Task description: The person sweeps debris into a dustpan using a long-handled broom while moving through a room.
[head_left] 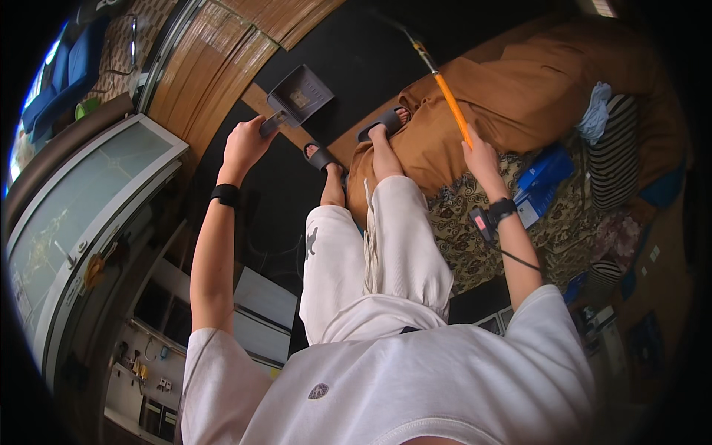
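My left hand is closed round the short handle of a grey dustpan. The dustpan hangs just beyond that hand, over the floor, with a little pale litter inside. My right hand grips the lower end of an orange pole, its fingers wrapped round it. The pole slants up and to the left, away from me. Its far end passes into a metal-and-yellow section and fades into the dark floor, so what is fixed there cannot be made out.
Beside my right arm lies a bed or couch with a brown cover, a blue packet and a striped cushion. A frosted glass door stands at left. Wooden panels lie beyond my left hand. Grey slippers are on my feet.
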`<state>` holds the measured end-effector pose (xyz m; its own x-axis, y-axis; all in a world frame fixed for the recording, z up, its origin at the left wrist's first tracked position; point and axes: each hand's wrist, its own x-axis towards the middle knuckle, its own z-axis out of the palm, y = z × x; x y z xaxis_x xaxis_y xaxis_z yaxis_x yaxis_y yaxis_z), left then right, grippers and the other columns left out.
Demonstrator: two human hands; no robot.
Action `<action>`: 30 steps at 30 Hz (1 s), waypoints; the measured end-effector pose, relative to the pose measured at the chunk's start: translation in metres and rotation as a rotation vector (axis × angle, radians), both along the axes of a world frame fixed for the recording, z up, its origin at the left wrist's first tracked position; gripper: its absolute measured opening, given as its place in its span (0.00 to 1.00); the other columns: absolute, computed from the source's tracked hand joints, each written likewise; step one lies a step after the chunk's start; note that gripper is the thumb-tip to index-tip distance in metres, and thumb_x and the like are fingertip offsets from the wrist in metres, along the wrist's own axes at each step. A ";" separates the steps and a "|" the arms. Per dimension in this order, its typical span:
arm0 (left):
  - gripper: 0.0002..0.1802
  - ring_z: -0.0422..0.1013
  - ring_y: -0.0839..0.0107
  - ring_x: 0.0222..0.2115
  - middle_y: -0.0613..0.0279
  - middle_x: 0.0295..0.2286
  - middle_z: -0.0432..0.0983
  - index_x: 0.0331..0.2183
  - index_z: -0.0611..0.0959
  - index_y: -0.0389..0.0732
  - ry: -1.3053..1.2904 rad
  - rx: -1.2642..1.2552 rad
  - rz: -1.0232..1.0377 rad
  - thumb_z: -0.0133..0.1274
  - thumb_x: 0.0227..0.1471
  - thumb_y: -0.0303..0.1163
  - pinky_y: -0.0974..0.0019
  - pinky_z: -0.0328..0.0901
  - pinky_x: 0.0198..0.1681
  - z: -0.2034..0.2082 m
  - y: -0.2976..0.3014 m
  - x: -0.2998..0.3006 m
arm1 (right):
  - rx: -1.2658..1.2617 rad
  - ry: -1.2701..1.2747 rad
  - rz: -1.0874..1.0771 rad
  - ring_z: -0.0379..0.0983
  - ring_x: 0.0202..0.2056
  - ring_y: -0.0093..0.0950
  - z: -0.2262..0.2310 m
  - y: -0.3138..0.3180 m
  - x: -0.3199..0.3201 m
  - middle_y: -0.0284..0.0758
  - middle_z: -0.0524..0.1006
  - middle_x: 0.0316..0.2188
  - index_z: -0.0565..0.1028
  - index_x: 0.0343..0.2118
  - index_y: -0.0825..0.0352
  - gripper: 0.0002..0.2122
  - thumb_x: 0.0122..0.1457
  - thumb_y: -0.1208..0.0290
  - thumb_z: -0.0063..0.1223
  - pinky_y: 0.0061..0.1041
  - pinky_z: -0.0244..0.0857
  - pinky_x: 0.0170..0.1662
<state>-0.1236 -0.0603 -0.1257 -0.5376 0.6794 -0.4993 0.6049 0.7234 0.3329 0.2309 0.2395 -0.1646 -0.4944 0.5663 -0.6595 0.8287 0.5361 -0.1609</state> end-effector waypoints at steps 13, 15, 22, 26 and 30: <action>0.17 0.70 0.52 0.26 0.49 0.21 0.74 0.28 0.78 0.37 -0.007 -0.014 -0.019 0.54 0.44 0.42 0.58 0.65 0.28 -0.008 0.002 0.003 | -0.724 0.069 -0.397 0.62 0.10 0.23 0.016 -0.082 -0.044 0.33 0.69 0.16 0.60 0.54 0.61 0.22 0.55 0.68 0.45 0.22 0.57 0.12; 0.17 0.71 0.52 0.25 0.49 0.21 0.74 0.28 0.78 0.37 0.001 -0.005 -0.020 0.54 0.45 0.42 0.58 0.65 0.28 -0.008 0.001 0.002 | -0.829 0.085 -0.467 0.53 0.08 0.14 0.026 -0.066 -0.033 0.26 0.64 0.14 0.60 0.54 0.60 0.20 0.57 0.69 0.43 0.15 0.47 0.09; 0.16 0.71 0.53 0.25 0.50 0.21 0.74 0.28 0.78 0.38 0.005 0.037 -0.030 0.54 0.45 0.42 0.59 0.66 0.28 -0.009 0.000 0.002 | -0.220 0.393 0.023 0.72 0.29 0.43 0.024 -0.047 -0.033 0.48 0.75 0.26 0.65 0.50 0.62 0.20 0.53 0.68 0.46 0.40 0.65 0.32; 0.16 0.71 0.53 0.24 0.50 0.21 0.74 0.27 0.78 0.37 0.024 0.018 -0.023 0.54 0.44 0.42 0.59 0.66 0.28 -0.007 0.000 0.004 | -0.003 0.116 0.169 0.71 0.27 0.46 -0.006 -0.047 -0.059 0.49 0.74 0.22 0.63 0.50 0.66 0.21 0.51 0.70 0.47 0.41 0.65 0.31; 0.17 0.71 0.53 0.24 0.50 0.20 0.74 0.26 0.78 0.37 0.037 0.037 -0.020 0.54 0.44 0.43 0.59 0.66 0.27 -0.006 0.000 0.005 | -0.064 0.076 0.091 0.71 0.26 0.46 -0.024 -0.091 -0.067 0.50 0.73 0.22 0.63 0.50 0.69 0.22 0.50 0.71 0.46 0.40 0.65 0.30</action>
